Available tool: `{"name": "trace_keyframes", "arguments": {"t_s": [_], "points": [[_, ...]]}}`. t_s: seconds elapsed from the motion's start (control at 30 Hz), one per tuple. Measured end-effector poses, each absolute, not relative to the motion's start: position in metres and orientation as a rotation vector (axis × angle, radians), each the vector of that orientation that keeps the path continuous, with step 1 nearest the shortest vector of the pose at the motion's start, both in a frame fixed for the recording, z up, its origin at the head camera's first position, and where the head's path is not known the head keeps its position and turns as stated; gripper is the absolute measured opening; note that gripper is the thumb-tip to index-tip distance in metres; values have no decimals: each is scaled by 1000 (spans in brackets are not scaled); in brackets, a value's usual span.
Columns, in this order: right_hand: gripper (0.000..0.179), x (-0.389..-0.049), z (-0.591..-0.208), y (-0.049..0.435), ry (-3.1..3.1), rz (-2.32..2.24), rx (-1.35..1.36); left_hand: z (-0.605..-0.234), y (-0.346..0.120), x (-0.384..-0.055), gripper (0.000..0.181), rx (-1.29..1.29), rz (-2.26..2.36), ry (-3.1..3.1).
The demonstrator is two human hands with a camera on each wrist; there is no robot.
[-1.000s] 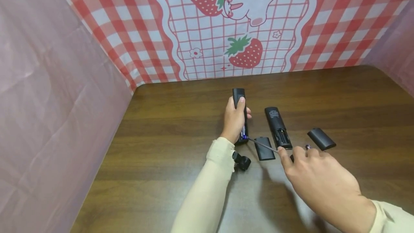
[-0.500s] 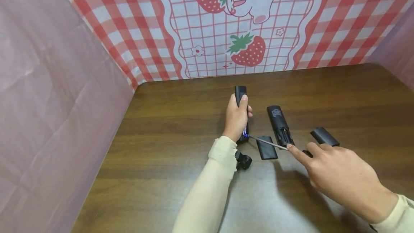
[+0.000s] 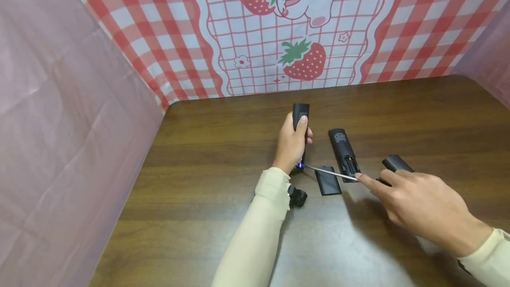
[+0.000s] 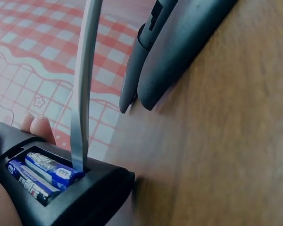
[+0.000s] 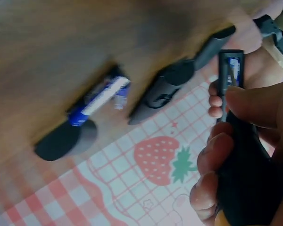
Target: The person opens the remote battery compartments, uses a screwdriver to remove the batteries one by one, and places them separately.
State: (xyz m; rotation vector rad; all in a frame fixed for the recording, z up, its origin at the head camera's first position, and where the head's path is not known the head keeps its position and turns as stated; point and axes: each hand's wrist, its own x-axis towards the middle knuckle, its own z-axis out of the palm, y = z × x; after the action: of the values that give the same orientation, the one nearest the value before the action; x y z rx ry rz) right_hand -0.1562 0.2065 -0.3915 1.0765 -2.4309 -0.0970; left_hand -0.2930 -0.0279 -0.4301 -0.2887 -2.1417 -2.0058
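Observation:
My left hand [image 3: 291,143] grips a black remote control [image 3: 301,110], its thumb along the back. In the left wrist view the remote's battery bay lies uncovered, with two blue-and-white batteries [image 4: 49,170] seated side by side. My right hand [image 3: 430,205] holds a screwdriver [image 3: 332,173] by its dark handle [image 5: 247,174], the index finger reaching along toward the shaft. The flat metal tip [image 4: 79,160] stands in the bay at the end of one battery. Whether the tip presses on that battery I cannot tell.
A second remote [image 3: 343,152] lies face down with its battery bay uncovered. One black battery cover [image 3: 328,181] rests beside it, another cover [image 3: 396,163] farther right. Loose blue-and-white batteries [image 5: 100,100] lie near that cover, hidden by my right hand in the head view.
My right hand has shifted right and slightly away from me, and more of the screwdriver's shaft shows. The remote in my left hand has moved and turned a little; its grip is unchanged.

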Motion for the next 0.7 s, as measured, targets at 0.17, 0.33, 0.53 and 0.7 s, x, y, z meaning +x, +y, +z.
{"name": "trace_keyframes", "arguments": {"t_s": [0.17,0.33,0.53,0.7], "points": [[62,-157,-399,210,-2397,-54,1039,-433,-29,-296,24,-287,-2069,-2109],[61,-157,-403,211,-2430,-2,1003,-435,-31,-297,22,-237,-2169,-2042],[61,-157,-408,213,-2446,64,989,-435,-31,-298,22,-216,-2194,-2000],[61,-156,-409,211,-2456,82,970,-435,-30,-299,22,-198,-2181,-1974]]}}
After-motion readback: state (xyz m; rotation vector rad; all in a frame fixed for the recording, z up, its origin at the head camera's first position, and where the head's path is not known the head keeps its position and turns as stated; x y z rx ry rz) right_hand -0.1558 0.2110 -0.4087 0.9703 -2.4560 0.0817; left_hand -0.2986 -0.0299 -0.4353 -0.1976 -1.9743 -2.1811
